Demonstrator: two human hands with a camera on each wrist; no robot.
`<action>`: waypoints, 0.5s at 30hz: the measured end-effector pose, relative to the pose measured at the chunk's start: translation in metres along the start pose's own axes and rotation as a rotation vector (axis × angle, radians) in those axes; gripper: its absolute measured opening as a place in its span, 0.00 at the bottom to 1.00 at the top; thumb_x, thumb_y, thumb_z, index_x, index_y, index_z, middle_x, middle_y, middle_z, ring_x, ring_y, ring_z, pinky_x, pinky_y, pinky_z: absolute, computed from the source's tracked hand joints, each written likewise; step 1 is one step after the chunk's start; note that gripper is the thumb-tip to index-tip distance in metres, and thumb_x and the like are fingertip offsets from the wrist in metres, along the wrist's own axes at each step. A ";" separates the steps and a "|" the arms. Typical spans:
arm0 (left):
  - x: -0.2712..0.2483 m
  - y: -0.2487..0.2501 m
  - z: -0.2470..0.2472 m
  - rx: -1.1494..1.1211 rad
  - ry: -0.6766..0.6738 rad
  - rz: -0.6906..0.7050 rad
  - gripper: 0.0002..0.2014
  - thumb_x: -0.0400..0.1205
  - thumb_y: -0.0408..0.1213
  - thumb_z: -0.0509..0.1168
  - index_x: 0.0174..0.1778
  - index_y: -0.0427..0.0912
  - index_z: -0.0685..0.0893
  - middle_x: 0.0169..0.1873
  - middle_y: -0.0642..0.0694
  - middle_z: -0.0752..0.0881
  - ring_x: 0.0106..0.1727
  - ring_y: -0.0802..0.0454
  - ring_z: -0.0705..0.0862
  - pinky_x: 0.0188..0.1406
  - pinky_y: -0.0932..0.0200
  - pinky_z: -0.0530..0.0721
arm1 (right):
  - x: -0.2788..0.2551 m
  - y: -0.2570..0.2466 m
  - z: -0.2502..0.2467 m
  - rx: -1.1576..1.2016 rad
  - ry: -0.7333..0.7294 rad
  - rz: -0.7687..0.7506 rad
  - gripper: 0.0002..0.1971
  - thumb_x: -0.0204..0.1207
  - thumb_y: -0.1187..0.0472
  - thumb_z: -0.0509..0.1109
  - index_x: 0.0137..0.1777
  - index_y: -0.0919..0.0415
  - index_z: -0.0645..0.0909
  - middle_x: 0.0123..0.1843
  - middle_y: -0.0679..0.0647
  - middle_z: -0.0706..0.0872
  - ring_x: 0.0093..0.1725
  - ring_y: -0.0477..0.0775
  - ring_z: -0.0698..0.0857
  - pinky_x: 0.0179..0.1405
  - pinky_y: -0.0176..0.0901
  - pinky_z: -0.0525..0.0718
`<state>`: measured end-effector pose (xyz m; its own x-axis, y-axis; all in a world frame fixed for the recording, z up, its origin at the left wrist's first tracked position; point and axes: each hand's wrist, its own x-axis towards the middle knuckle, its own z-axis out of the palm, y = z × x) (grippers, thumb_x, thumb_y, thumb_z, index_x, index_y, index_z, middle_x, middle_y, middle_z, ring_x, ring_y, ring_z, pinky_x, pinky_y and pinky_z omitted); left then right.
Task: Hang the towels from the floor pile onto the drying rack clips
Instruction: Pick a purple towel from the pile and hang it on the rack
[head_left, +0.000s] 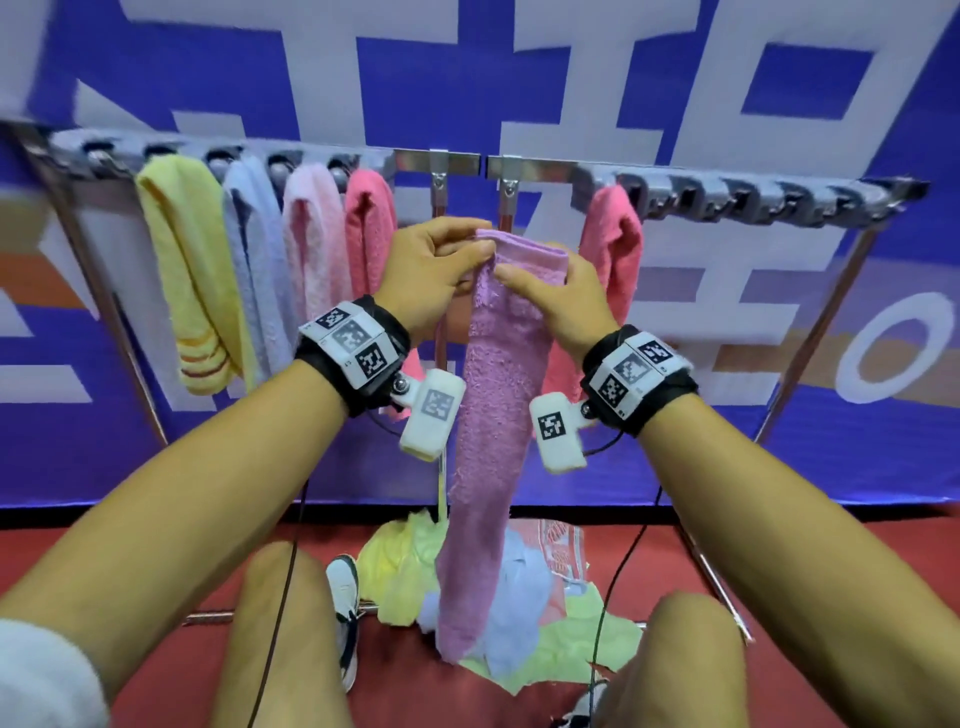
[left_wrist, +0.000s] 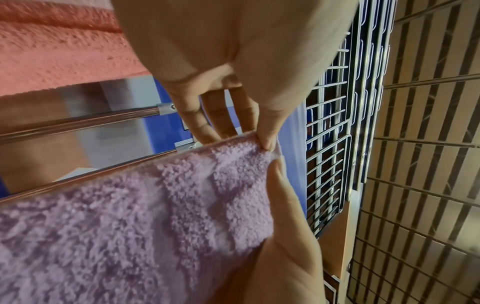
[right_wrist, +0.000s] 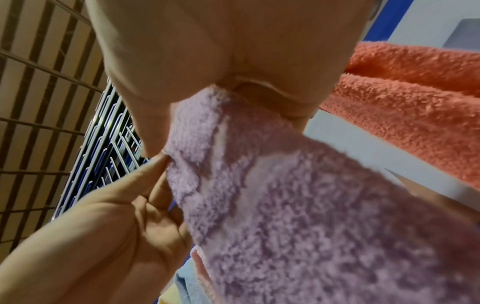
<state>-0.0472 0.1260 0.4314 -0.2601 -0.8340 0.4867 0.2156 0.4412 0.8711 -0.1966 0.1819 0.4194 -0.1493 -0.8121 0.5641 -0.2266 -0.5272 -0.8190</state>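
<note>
A purple towel (head_left: 493, 395) hangs lengthwise in front of the drying rack (head_left: 457, 162), its lower end reaching the floor pile (head_left: 524, 587). My left hand (head_left: 480, 254) pinches its top left corner. My right hand (head_left: 537, 291) grips the top edge just beside, thumb in front. In the left wrist view my left hand (left_wrist: 263, 142) pinches the purple towel's (left_wrist: 130, 226) edge. In the right wrist view my right hand (right_wrist: 228, 96) is curled round the bunched purple towel (right_wrist: 285, 205). The towel's top sits below the rail's middle.
Yellow (head_left: 182, 270), light blue (head_left: 254, 260), pale pink (head_left: 311, 244) and pink (head_left: 369, 228) towels hang on the rack's left half. Another pink towel (head_left: 613, 244) hangs right of centre. Several grey clips (head_left: 753, 203) to its right hold nothing. My knees and a shoe (head_left: 345, 597) are below.
</note>
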 end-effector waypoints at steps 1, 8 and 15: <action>0.004 0.002 0.000 0.000 -0.005 -0.001 0.11 0.82 0.23 0.68 0.60 0.30 0.84 0.30 0.55 0.90 0.29 0.64 0.86 0.30 0.68 0.84 | 0.002 -0.005 0.002 -0.011 -0.061 -0.017 0.17 0.75 0.69 0.75 0.65 0.66 0.83 0.59 0.57 0.89 0.54 0.44 0.87 0.60 0.43 0.85; 0.022 -0.006 -0.007 -0.143 -0.012 -0.041 0.17 0.78 0.38 0.75 0.61 0.38 0.85 0.46 0.48 0.91 0.47 0.52 0.89 0.44 0.55 0.88 | 0.039 -0.022 0.008 -0.177 -0.056 -0.132 0.15 0.79 0.69 0.70 0.65 0.64 0.85 0.60 0.52 0.89 0.56 0.37 0.87 0.61 0.32 0.81; -0.014 -0.064 -0.006 -0.003 -0.336 -0.312 0.21 0.62 0.34 0.81 0.51 0.40 0.90 0.48 0.43 0.93 0.48 0.49 0.91 0.55 0.51 0.85 | 0.074 -0.041 0.001 -0.176 0.102 -0.086 0.08 0.77 0.62 0.75 0.55 0.54 0.89 0.53 0.45 0.91 0.53 0.40 0.88 0.60 0.39 0.85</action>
<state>-0.0521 0.1073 0.3689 -0.6041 -0.7726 0.1953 0.0810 0.1843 0.9795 -0.1976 0.1434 0.4942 -0.2171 -0.7318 0.6461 -0.4062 -0.5341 -0.7414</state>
